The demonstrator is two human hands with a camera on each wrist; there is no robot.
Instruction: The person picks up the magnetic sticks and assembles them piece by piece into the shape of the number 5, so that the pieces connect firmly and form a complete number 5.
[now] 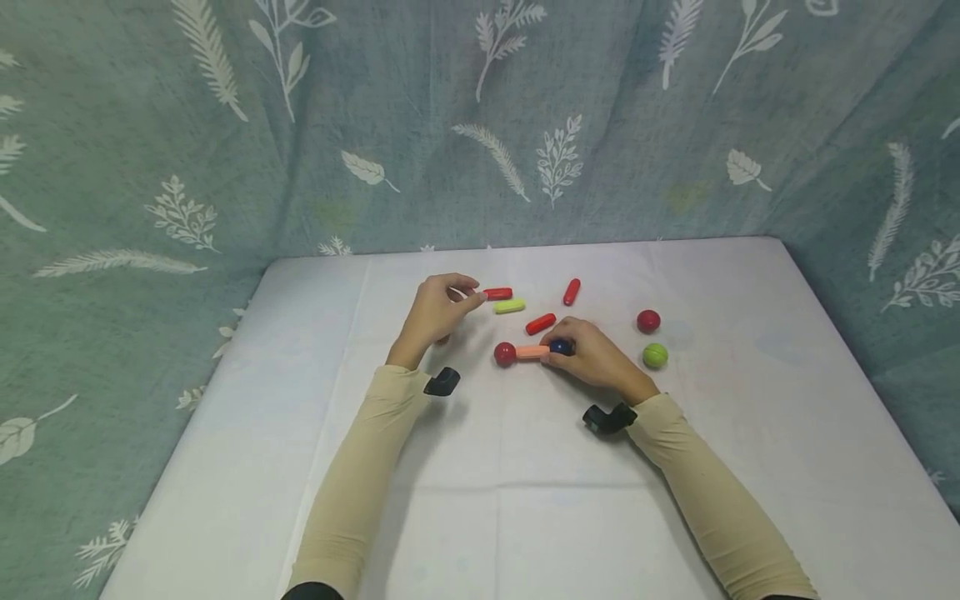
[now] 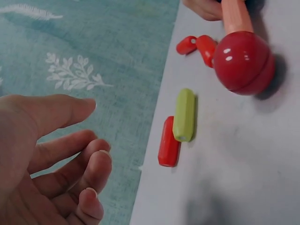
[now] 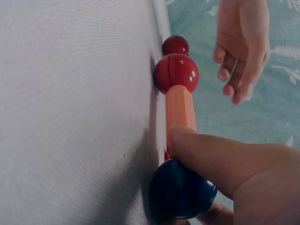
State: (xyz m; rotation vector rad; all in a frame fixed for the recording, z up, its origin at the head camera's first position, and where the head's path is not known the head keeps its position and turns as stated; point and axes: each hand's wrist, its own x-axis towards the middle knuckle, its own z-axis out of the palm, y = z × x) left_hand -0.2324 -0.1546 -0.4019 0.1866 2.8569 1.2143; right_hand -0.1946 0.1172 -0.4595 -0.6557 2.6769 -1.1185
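Observation:
My right hand [image 1: 588, 354] grips a dark blue ball [image 3: 183, 190] at one end of a ridged orange rod [image 3: 180, 110]. A red ball [image 1: 505, 354] with a seam sits at the rod's other end, low over the white cloth. My left hand [image 1: 438, 308] hovers with loosely bent fingers and holds nothing. In the head view its fingertips appear beside a red stick [image 1: 498, 293]; the left wrist view shows them apart from that stick. A yellow-green stick [image 2: 184, 115] lies against the red one.
Two more red sticks [image 1: 540, 324] lie beyond the joined piece. Right of my right hand are a red ball [image 1: 648, 322] and a green ball [image 1: 655, 356]. The right wrist view shows another red ball [image 3: 176, 45] farther off. A leaf-patterned curtain [image 1: 420, 125] hangs behind the white-covered table [image 1: 540, 517].

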